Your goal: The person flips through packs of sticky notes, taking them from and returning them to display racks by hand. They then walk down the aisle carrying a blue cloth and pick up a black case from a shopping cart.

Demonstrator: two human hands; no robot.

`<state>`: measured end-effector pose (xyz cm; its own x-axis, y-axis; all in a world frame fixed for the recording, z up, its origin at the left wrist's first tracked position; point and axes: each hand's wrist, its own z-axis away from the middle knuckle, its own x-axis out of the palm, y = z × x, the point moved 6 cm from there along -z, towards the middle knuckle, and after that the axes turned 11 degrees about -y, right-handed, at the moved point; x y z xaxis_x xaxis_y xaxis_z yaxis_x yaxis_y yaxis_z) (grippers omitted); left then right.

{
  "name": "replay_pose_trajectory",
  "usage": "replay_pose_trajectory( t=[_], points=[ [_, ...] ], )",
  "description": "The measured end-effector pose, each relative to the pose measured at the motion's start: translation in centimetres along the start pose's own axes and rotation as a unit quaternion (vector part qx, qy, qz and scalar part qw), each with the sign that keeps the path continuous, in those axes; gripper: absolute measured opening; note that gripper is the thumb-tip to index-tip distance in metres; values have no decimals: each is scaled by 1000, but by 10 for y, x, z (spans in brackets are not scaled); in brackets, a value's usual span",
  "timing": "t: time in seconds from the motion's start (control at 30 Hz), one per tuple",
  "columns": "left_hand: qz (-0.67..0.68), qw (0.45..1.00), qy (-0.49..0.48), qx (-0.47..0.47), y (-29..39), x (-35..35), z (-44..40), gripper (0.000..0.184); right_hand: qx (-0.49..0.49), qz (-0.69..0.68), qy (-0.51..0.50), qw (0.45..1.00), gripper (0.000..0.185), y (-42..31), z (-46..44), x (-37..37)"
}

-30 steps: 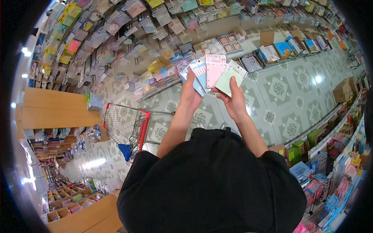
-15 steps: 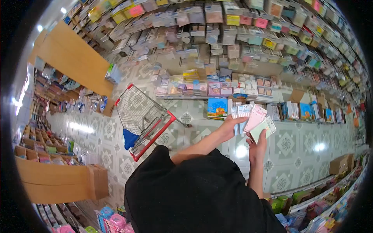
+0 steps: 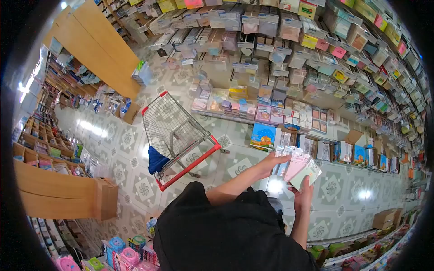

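A fan of small flat packets spreads between my two hands, right of centre. My left hand (image 3: 269, 164) pinches the bluish-white packets (image 3: 281, 166) at the left side of the fan. The thumb of my right hand (image 3: 304, 193) presses on the green packet (image 3: 306, 175) at the right side. Between them a pink packet (image 3: 296, 163) overlaps the others. Which fingers support it underneath is hidden.
A wire shopping cart (image 3: 174, 128) with a red handle and a blue cloth (image 3: 157, 160) stands to the left. Racks of hanging goods (image 3: 280, 31) rise ahead. Boxes of books (image 3: 346, 152) line the floor beyond my hands. A cardboard box (image 3: 386, 218) lies at the right.
The view has turned, so the cart appears larger and nearer the middle, and my hands with the packets appear lower and farther right. Both hands still hold the fan.
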<state>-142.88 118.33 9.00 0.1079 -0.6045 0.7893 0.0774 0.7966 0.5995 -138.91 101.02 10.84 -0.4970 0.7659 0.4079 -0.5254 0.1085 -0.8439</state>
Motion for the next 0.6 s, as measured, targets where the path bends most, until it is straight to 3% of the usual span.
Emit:
replay_pose_trajectory(
  t=[0.27,0.37,0.43,0.47,0.53,0.6],
  points=[
    [-121,991,-39,-38,-6,42,-22,54,-16,28,-31,999,42,-15,-7,-7],
    [-179,979,-68,-63,-29,72,-41,59,-54,36,-35,997,38,-9,-18,-45],
    [-219,975,-17,-28,-45,89,-57,56,-13,70,-80,994,38,7,-20,-84],
    [-228,971,-49,-55,-63,97,-68,56,-30,55,-44,997,38,-3,-12,-103],
    [-472,879,-3,73,-73,106,-92,57,-5,106,-86,991,38,-17,-5,-120],
    [-428,900,-79,24,-90,147,-109,63,-39,20,-92,995,39,-52,16,-130]
  ],
)
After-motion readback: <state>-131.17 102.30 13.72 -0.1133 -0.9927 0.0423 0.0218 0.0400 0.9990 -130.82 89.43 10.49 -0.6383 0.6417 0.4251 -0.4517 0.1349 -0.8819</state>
